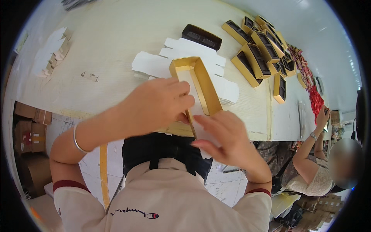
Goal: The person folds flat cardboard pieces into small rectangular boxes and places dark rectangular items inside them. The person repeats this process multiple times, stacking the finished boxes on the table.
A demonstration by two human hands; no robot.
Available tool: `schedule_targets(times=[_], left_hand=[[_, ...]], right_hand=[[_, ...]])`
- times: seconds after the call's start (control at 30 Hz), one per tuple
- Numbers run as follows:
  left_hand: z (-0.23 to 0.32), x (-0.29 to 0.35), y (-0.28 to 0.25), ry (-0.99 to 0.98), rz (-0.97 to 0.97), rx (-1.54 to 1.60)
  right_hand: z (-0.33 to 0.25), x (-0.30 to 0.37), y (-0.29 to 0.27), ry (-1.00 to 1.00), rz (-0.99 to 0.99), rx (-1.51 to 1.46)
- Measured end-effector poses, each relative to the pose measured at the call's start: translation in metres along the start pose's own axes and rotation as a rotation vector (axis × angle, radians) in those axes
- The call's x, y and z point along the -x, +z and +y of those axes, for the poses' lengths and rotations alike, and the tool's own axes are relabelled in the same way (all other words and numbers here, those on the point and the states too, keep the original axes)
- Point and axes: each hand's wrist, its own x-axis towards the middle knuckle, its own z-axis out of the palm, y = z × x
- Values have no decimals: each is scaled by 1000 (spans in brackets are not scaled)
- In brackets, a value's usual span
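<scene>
Cream shirt [166, 197] nearest, left hand [156, 102] curled at gold-lined box [205, 87], pinch can't tell, right hand [234, 141] thumb and forefinger apart, box straddling table [116, 34] edge, whose near end might crease if pushed unevenly.

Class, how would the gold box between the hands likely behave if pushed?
The gold box is probably light, its walls looking thin. They might bend inward, since its top is open. Its flat, straight sides make rolling unlikely.
</scene>
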Motion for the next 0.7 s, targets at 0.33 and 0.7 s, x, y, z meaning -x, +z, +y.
schedule_targets(times=[0.33, 0.7], left_hand=[[-25, 0, -1, -10, -138, 158], [7, 1, 20, -137, 50, 259]], right_hand=[[46, 10, -10, -16, -184, -17], [36, -4, 24, 111, -56, -61]])
